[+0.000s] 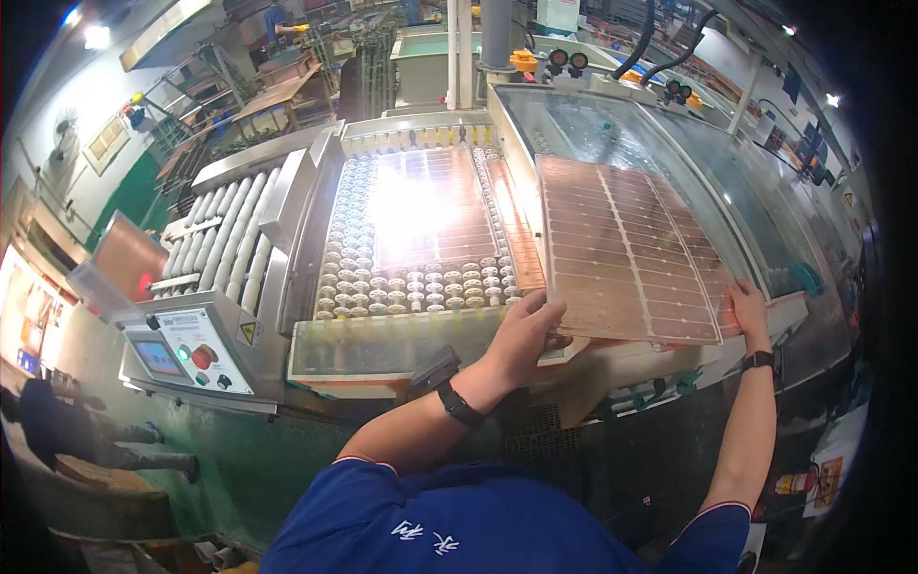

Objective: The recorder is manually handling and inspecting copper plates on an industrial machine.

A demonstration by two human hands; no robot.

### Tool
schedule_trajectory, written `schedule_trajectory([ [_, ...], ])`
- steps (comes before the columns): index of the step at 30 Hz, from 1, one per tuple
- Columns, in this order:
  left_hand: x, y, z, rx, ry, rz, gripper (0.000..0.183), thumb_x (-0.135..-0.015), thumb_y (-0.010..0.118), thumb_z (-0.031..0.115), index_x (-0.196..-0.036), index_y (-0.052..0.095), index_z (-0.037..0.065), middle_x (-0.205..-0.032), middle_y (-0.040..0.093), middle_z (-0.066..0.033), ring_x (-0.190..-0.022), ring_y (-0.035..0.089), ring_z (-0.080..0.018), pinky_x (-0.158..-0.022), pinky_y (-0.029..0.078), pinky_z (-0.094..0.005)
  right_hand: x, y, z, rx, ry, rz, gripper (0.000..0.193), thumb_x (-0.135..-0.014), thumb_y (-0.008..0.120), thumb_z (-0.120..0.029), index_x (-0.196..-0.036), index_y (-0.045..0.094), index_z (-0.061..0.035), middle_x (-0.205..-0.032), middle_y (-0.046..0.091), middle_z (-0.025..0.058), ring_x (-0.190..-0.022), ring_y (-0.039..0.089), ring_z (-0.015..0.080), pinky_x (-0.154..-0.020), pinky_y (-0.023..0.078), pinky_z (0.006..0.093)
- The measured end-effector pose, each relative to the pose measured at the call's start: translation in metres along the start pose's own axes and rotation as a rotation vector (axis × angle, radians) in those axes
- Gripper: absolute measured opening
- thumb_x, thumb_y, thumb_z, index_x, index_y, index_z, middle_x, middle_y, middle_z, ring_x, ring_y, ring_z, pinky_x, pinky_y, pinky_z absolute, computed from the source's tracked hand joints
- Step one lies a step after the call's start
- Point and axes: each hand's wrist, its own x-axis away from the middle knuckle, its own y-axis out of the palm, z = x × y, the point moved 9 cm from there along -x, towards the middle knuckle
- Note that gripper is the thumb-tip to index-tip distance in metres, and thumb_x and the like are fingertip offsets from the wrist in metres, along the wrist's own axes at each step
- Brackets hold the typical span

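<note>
A copper-coloured circuit board panel, marked with pale grid lines, is held tilted between my two hands. My left hand grips its near left corner, thumb on top. At the near right edge my right hand has its fingers closed round the panel. There seem to be other sheet edges right beneath it, but I cannot tell how many. To the left, a similar panel lies flat on the conveyor's wheel rollers, partly washed out by bright glare. Between the two, a copper strip of another panel shows.
Clear covers top the machine behind and right of the held panel. Left stands a section of white rollers and a control box with a screen and red button. A person is at the far left, another at the back.
</note>
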Motion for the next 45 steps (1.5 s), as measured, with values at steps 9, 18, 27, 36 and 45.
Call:
schedule_trajectory([
  [9,0.003,0.002,0.008,-0.036,0.035,0.004,0.034,-0.099,0.052,0.015,-0.131,0.054,0.005,-0.116,0.062,-0.0045,-0.103,0.061,-0.0156,-0.086,0.052,-0.0336,0.015,0.000,-0.040,0.162,0.004,-0.038,0.041,-0.092,0.060,-0.035,-0.107,0.070,0.0014,-0.084,0.071,0.0115,-0.079,0.066,0.0230,-0.074,0.049,0.0346],
  [18,-0.004,0.000,0.006,-0.041,0.018,0.026,0.036,-0.098,0.051,0.011,-0.133,0.053,0.004,-0.117,0.063,-0.0063,-0.106,0.063,-0.0189,-0.089,0.054,-0.0370,0.027,-0.010,-0.055,0.137,0.060,0.004,0.044,-0.089,0.061,-0.039,-0.110,0.070,-0.0006,-0.079,0.072,0.0109,-0.074,0.069,0.0232,-0.071,0.052,0.0356],
  [27,-0.004,0.004,0.008,-0.037,0.057,0.028,0.034,-0.098,0.049,0.010,-0.131,0.053,0.003,-0.117,0.065,-0.0081,-0.105,0.065,-0.0204,-0.091,0.055,-0.0393,0.022,-0.008,-0.038,0.198,0.102,-0.021,0.048,-0.089,0.058,-0.046,-0.109,0.071,-0.0052,-0.081,0.073,0.0087,-0.082,0.069,0.0247,-0.077,0.051,0.0361],
  [36,-0.007,-0.006,0.003,-0.018,0.060,0.049,0.037,-0.098,0.051,0.010,-0.135,0.052,0.003,-0.116,0.063,-0.0066,-0.104,0.064,-0.0183,-0.089,0.055,-0.0376,0.013,0.000,-0.027,0.158,0.042,-0.040,0.044,-0.088,0.060,-0.043,-0.104,0.071,-0.0033,-0.082,0.072,0.0105,-0.080,0.069,0.0258,-0.073,0.050,0.0369],
  [45,-0.003,0.002,0.005,-0.019,0.040,-0.010,0.035,-0.100,0.051,0.016,-0.133,0.051,0.003,-0.119,0.062,-0.0065,-0.106,0.062,-0.0181,-0.089,0.054,-0.0379,0.013,-0.003,-0.024,0.068,-0.007,0.005,0.036,-0.092,0.061,-0.034,-0.100,0.070,-0.0007,-0.077,0.069,0.0085,-0.070,0.064,0.0194,-0.066,0.048,0.0336],
])
